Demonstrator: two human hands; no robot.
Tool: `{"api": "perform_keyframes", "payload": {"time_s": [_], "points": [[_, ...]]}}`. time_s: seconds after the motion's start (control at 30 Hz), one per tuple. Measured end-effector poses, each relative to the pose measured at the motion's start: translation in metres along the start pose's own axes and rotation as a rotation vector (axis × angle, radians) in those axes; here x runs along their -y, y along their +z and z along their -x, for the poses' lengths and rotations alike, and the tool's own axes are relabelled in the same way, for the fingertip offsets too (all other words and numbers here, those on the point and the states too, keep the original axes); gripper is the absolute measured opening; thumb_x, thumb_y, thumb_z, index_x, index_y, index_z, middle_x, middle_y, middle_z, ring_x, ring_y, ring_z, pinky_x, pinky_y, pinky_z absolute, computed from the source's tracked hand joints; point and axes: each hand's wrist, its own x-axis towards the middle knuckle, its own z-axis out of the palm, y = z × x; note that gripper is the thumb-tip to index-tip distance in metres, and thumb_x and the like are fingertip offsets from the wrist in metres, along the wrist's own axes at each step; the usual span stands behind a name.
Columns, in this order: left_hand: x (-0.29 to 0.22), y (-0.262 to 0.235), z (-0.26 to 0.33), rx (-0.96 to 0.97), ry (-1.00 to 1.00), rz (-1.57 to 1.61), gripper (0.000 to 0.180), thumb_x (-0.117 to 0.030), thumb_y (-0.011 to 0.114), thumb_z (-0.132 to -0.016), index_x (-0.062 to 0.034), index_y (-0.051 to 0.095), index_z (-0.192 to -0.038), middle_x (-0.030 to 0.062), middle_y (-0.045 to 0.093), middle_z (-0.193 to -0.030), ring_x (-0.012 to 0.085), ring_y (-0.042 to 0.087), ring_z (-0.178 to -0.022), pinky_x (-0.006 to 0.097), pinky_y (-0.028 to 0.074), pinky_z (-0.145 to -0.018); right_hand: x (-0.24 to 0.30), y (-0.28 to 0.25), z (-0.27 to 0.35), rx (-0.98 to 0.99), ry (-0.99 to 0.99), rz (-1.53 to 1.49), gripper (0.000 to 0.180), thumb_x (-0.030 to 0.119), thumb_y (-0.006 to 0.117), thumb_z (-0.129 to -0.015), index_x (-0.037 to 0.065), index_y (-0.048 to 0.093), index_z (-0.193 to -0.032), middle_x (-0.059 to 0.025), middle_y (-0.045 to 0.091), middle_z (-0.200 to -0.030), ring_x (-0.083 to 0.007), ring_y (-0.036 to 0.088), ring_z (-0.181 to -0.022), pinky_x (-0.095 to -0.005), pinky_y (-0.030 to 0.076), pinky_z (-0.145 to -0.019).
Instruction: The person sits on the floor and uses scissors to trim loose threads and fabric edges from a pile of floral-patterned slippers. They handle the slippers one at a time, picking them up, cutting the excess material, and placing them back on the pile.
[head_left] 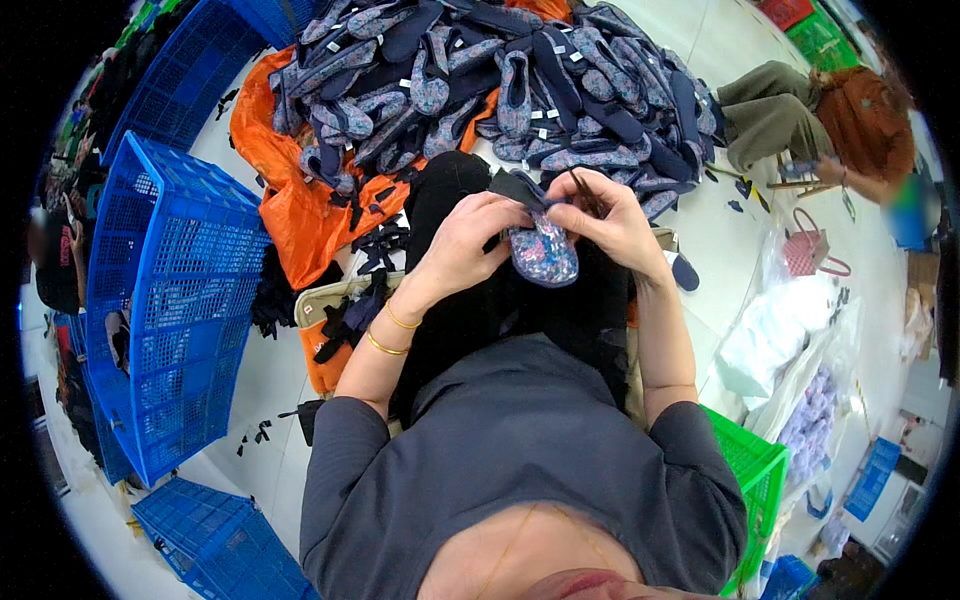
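Note:
Above my lap I hold a slipper [545,258] with a blue and pink speckled toe pointing toward me and a dark opening at its far end. My left hand [468,238] is closed on its left side, fingers bent at the opening's edge. On the other side my right hand [612,225] pinches the slipper's edge between thumb and fingers. A slim dark tool, perhaps thread snips [590,198], shows within that same hand, partly hidden by the fingers. Beyond my knees lies a large heap of similar slippers [515,90] with small white tags.
An orange sheet [290,215] lies partly under the heap. Blue plastic crates [185,320] stand at the left, a green crate [755,470] at my right. Dark fabric scraps [380,245] litter the floor. A seated person [780,115] is at the far right, near a pink bag [803,250].

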Motion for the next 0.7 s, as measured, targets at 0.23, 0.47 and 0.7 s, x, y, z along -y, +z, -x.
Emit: {"api": "perform_keyframes", "payload": {"time_s": [0.23,0.47,0.7], "points": [[-0.003,-0.039,-0.032,0.248,-0.178,0.610,0.047,-0.015,0.064,-0.089,0.0020,0.047,-0.129,0.0124,0.055,-0.128,0.0207,0.050,-0.122,0.035,0.036,-0.106,-0.010,0.003,-0.001,-0.110,-0.069,-0.155,0.014,0.012,0.070,-0.089,0.001,0.064,-0.095,0.0009,0.062,-0.084,-0.0047,0.055,-0.069,-0.0197,0.045,-0.059],[-0.008,-0.030,-0.070,0.223,-0.159,0.331,0.044,-0.036,0.079,-0.078,-0.0043,0.064,-0.104,0.0050,0.061,-0.093,0.0154,0.056,-0.088,0.028,0.045,-0.080,-0.011,-0.009,0.008,-0.223,-0.106,-0.004,0.015,0.012,0.070,-0.089,0.002,0.062,-0.097,0.0028,0.059,-0.087,-0.0026,0.049,-0.069,-0.0179,0.039,-0.059],[-0.022,-0.032,-0.093,0.041,0.069,0.070,0.025,-0.024,0.077,-0.080,-0.0015,0.066,-0.082,0.0047,0.057,-0.072,0.0167,0.052,-0.070,0.028,0.042,-0.065,0.002,-0.037,0.015,-0.321,-0.208,0.524,0.041,0.018,0.071,-0.087,0.000,0.058,-0.121,-0.0085,0.059,-0.103,-0.0153,0.056,-0.090,-0.0274,0.046,-0.078]]}}
